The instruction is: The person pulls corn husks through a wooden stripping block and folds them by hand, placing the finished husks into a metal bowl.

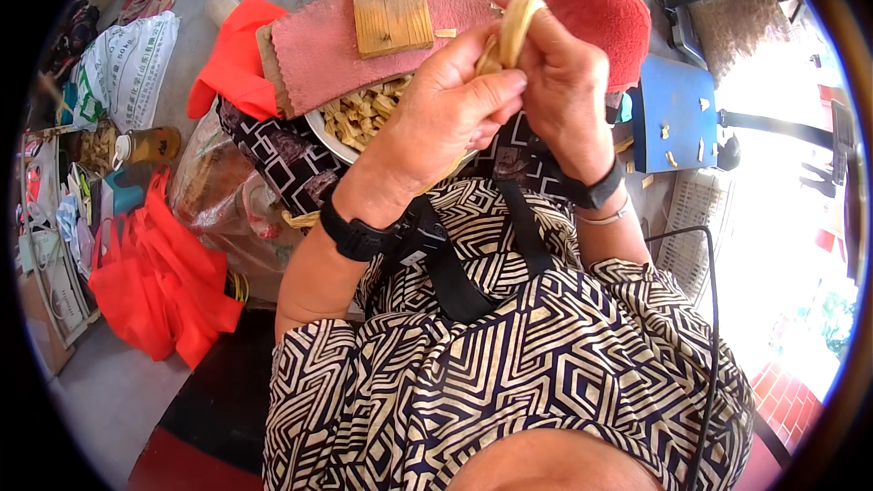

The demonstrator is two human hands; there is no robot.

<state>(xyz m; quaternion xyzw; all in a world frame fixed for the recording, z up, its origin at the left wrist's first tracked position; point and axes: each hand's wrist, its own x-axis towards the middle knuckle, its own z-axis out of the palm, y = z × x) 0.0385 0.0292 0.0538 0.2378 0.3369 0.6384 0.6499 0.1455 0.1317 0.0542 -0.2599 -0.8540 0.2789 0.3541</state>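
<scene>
A pale yellow folded strip, perhaps of dried plant fibre, is held between my two hands above my lap. My left hand pinches its lower part between thumb and fingers. Its upper end bends in a loop against the fingers of my right hand, which grips it from the other side. Below and partly behind my left hand, a white bowl holds many small folded yellow pieces. Beyond the hands, a wooden block with an upright piece stands on a pink towel laid over a board.
A small pale scrap lies on the towel. A red cloth is at the right, near a blue stool with scraps on it. Left are red fabric bags, a lidded bottle and a white sack bearing writing.
</scene>
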